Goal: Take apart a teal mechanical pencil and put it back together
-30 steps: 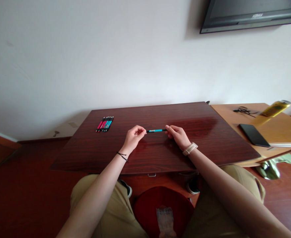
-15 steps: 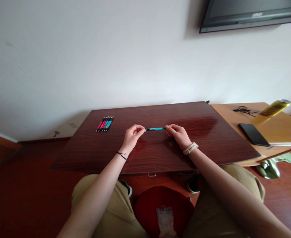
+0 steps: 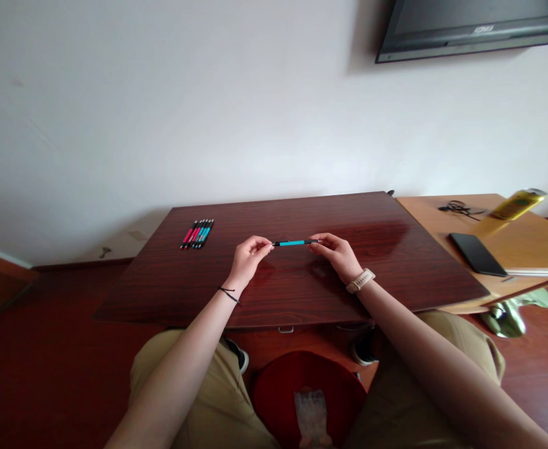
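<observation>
A turquoise and black pen (image 3: 292, 243) is held level above the table, its clip along the upper side. My left hand (image 3: 251, 252) pinches its left end between thumb and fingers. At the other end, the thumb and fingers of my right hand (image 3: 333, 251) are around the tip, part of which shows between them; the grip looks light. A row of several pens (image 3: 197, 234), some pink and some turquoise, lies side by side on the dark wooden table (image 3: 274, 287), left of my left hand.
To the right stands a lighter wooden table (image 3: 535, 240) with a black phone (image 3: 477, 254), a dark cable (image 3: 458, 207) and a yellow can (image 3: 519, 204). A red stool (image 3: 274, 386) with a clear packet (image 3: 311, 411) is between my legs. A television (image 3: 479, 31) hangs on the wall.
The pen has turned about its length: the label facing me before is gone from view and the clip shows on top. My right fingers have loosened and shifted, baring the pen's tip.
</observation>
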A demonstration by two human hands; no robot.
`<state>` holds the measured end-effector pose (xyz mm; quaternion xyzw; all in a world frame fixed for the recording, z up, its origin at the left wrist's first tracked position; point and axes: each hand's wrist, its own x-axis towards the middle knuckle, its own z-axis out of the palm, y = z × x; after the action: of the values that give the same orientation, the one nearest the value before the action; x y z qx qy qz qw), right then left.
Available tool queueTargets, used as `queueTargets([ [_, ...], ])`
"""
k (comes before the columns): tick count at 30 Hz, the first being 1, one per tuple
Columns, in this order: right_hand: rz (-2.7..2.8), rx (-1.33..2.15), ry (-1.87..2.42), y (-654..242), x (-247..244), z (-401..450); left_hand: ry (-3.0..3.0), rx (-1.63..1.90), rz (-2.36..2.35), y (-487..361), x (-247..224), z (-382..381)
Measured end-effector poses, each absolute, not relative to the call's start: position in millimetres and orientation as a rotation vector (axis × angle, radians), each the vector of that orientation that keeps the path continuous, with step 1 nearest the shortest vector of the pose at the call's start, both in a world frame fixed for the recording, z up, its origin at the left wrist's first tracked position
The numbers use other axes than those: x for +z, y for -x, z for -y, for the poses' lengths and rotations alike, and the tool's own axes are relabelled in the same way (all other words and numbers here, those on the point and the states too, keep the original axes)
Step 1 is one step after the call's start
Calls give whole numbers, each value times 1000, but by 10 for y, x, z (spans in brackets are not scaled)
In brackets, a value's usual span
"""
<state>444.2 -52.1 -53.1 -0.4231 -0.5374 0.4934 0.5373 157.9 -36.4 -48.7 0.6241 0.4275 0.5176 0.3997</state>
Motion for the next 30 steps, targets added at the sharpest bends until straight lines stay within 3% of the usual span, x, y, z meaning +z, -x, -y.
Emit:
queueTargets([
  [20, 1166, 1023, 1004, -4459, -456, 554, -1701, 1482, -1279, -1123, -287, 248],
  [26, 1205, 639, 885, -4434, -330, 631, -2023, 1232, -1486, -833, -250, 223],
  [30, 1146, 752, 848, -4415, -282, 693, -2233, 1052, -1627, -763, -291, 253],
])
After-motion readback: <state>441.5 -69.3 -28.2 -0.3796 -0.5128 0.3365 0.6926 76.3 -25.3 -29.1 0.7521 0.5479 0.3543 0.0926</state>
